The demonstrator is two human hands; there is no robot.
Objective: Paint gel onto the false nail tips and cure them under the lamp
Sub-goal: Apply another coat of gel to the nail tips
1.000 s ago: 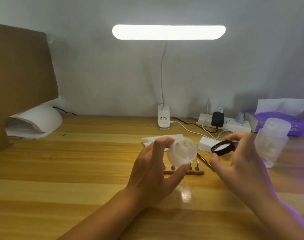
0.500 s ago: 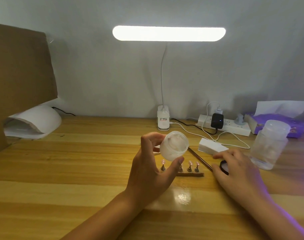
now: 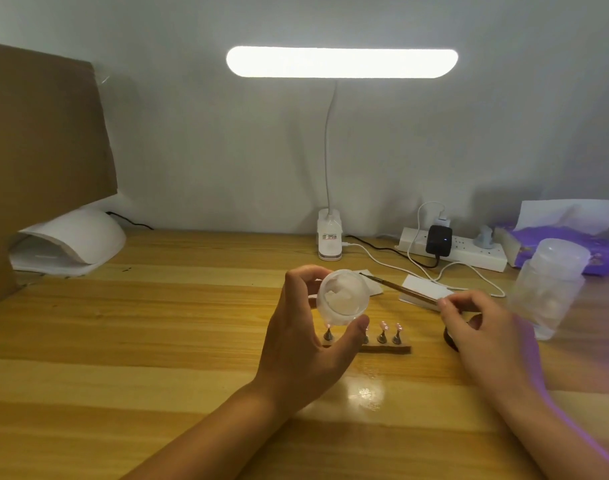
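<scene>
Left hand (image 3: 306,351), frame centre, grasping open gel jar (image 3: 342,299) between thumb and fingers; mouth tilted toward camera, whitish gel inside. Nail tips (image 3: 383,323) on small stands along wooden strip (image 3: 389,348) on desk (image 3: 123,341), just below jar, partly behind left thumb. Right hand (image 3: 483,327), right of strip, pinching end of brush (image 3: 400,288); brush tip up-left, just beside jar. Black lid (image 3: 450,339) under right hand. Curing lamp (image 3: 71,237) far left, well apart.

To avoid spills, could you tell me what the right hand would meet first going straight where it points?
Probably the open jar in the left hand; the brush in the right hand points at its far rim, depth unclear.
</scene>
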